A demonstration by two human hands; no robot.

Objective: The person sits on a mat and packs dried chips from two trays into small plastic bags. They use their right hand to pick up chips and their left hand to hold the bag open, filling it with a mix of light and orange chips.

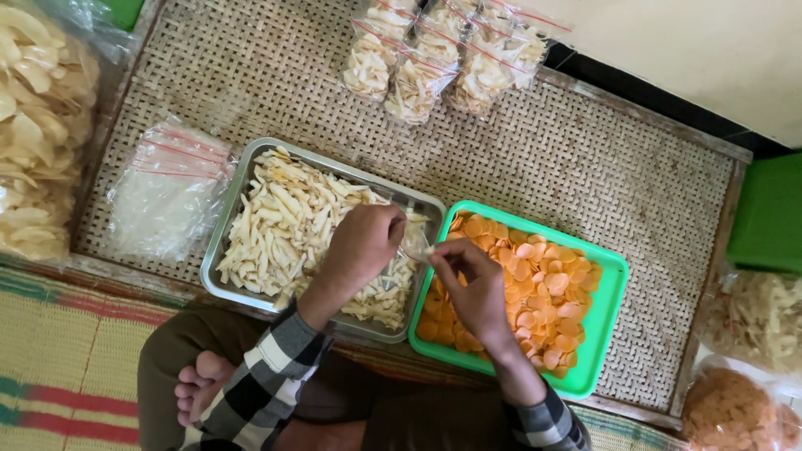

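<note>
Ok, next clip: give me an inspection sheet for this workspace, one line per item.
Surface: woven rattan tray on a striped mat.
Job's things: metal tray of pale cracker sticks; green tray of orange round chips; small clear bag held between both hands.
Clutter: stack of empty zip bags; filled packets; large bags of crackers at the sides.
Hands: left hand and right hand pinch the small clear bag.
Cables: nothing seen.
Surroundings: green box, pale wall.

Soft, even daylight; faint shadows, sharp centre, slightly blurred corners.
</note>
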